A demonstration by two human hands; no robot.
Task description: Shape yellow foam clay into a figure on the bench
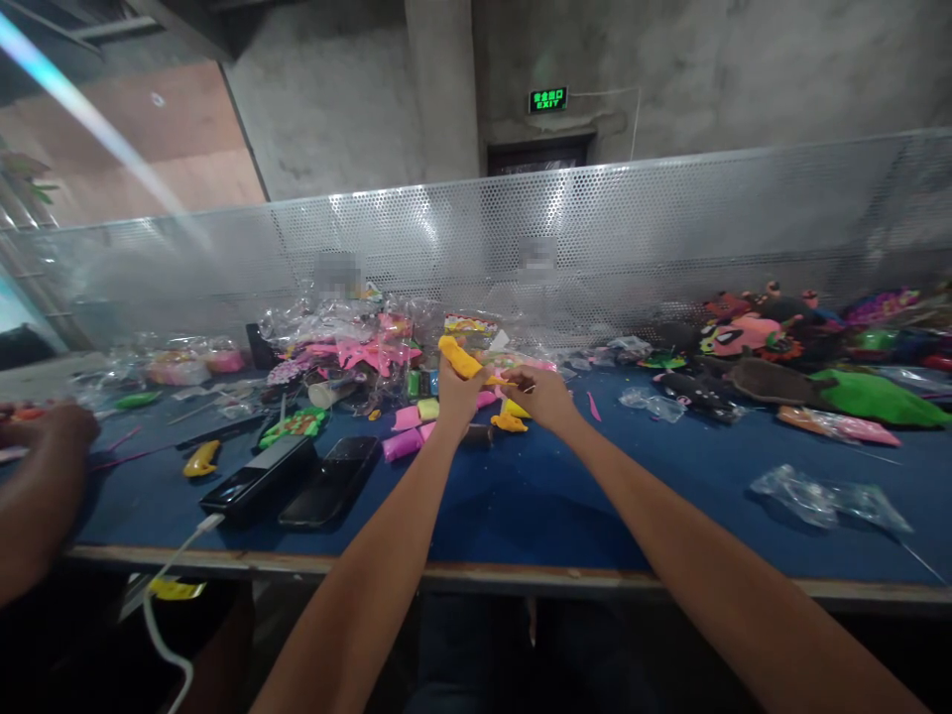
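Observation:
A lump of yellow modelling clay [458, 358], long and rounded at its upper end, is in my left hand [456, 395], whose fingers wrap round its lower side. My right hand [546, 399] is closed in a pinch at the clay's tapering right end; the fingertips are small and partly hidden. Just below the right fingers lies more yellow clay [510, 418] on the table. Left of my hands are packets of clay, among them a purple packet [403, 445] and a pink one [406, 417]. A dark packet [478, 434] rests beneath my hands.
The blue table [535, 516] carries a black phone [331, 483], a power bank [258, 480] with a white cable [153, 605], and a yellow clay piece [200, 459]. Plush toys [751, 337] and plastic bags [825, 496] lie rightward. A perforated metal screen [461, 228] stands behind. Another person's arm [45, 486] is left.

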